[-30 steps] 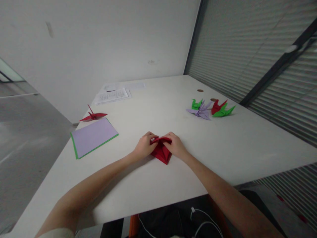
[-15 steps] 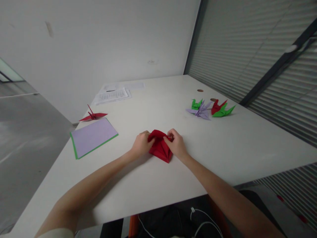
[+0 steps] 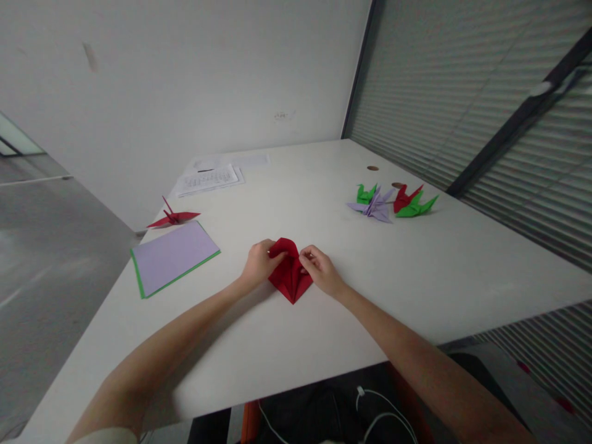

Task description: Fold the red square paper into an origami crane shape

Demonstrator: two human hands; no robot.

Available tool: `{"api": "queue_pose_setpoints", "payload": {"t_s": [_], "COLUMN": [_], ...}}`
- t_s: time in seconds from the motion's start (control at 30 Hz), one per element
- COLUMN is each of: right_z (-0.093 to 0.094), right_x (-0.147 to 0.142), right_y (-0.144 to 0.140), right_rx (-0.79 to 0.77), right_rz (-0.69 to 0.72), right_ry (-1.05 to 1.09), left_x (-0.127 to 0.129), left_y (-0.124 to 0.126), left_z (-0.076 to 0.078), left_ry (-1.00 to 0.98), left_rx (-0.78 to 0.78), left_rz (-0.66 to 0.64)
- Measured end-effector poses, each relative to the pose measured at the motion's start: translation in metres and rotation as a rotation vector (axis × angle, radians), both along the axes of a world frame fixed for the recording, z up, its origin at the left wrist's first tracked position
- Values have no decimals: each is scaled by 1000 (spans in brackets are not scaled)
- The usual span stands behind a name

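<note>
A white tabletop fills the middle of the frame, running from the lower left up to a corner at the upper centre, with a pale wall behind it and slatted blinds along the right.

On the left part of the tabletop lies a stack of flat paper sheets, lilac on top with a green edge showing beneath. Higher, toward the upper centre-left, rest some printed white pages. Right of centre a cluster of folded paper birds sits together, green, lilac and red, touching one another. A single red paper bird stands just above the lilac stack.

At the centre of the frame, flat on the tabletop, is the red folded paper, a pointed shape with its tip toward the viewer. The left hand presses on its left upper edge, fingers curled closed onto the paper. The right hand meets it from the right, fingers pinching the upper flap near the middle crease. Both forearms reach in from the bottom of the frame.
</note>
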State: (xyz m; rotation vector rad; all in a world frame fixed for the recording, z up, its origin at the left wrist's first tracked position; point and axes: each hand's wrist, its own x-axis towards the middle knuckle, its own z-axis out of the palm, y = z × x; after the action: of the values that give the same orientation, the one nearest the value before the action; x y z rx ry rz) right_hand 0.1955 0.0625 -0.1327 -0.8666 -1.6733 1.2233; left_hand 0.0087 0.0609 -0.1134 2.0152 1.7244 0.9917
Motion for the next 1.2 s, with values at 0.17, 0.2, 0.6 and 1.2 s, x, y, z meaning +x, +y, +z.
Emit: {"api": "queue_pose_setpoints", "payload": {"t_s": [0.17,0.2,0.6,1.2], "right_z": [-8,-8,-11,4], "right_x": [3,4,9,26], "right_y": [11,12,16,26], "right_rx": [-99,-88,58,4], "right_rz": [-22,-40,0,-57], "right_ry": [54,34,-189,32], "left_x": [0,1,10,2], "left_y": [1,1,-6,-3], "left_z": [0,2,2,5], "left_ry": [37,45,-165,-475], "left_rx": [-37,-42,13,-213], "left_rz": [30,27,-136,-292]}}
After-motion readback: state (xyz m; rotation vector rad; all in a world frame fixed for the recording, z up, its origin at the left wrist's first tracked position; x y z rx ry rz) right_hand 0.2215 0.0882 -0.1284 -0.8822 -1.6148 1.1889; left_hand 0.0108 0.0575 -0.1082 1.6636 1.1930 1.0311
